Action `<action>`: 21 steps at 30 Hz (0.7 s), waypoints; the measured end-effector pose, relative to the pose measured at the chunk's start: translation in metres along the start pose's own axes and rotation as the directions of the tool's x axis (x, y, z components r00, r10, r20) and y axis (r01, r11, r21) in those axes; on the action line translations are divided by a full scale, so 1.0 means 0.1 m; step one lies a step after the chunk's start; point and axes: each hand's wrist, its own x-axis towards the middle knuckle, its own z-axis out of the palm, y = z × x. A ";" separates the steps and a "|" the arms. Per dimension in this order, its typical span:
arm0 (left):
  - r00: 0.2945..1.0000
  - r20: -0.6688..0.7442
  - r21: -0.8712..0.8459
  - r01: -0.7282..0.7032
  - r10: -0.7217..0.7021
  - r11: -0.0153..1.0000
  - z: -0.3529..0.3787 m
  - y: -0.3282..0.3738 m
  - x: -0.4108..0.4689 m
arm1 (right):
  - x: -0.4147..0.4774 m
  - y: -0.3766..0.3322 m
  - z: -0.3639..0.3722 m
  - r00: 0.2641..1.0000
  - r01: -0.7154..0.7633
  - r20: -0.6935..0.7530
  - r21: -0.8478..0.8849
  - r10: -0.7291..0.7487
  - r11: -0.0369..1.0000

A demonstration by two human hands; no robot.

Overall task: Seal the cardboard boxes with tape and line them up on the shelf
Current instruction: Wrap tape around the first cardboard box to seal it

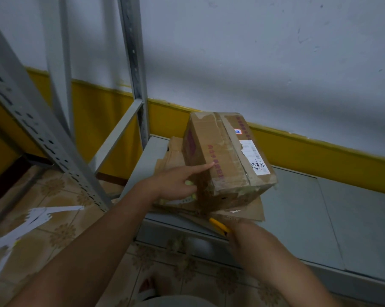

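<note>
Leftmost, paper scraps [35, 214] lie on the floor [61, 191]. Next, the left hand [176, 182] presses the box [222, 156], index straight, other fingers [188, 183] bent; it sits on flat cardboard [172, 155] on the shelf [297, 207]. Rightmost, the right hand [250, 237] grips a cutter [219, 226].

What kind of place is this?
Probably a storeroom or packing corner: a grey metal shelf with slotted uprights, a taped box on flattened cardboard, and paper scraps on the tiled floor.
</note>
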 end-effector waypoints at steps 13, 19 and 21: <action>0.998 0.046 -0.005 -0.044 0.044 0.999 -0.01 -0.01 0.02 | 1.18 0.80 -0.85 0.781 0.077 -0.613 0.286 0.121 0.955; 0.979 -0.203 0.395 0.075 0.007 0.916 -0.11 0.15 -0.12 | 1.49 0.76 -0.63 0.804 -0.038 -0.564 0.268 0.189 0.963; 0.934 -0.347 0.523 0.114 0.088 0.845 -0.26 0.23 -0.10 | 1.49 0.82 -0.60 0.803 -0.006 -0.563 0.320 0.195 0.948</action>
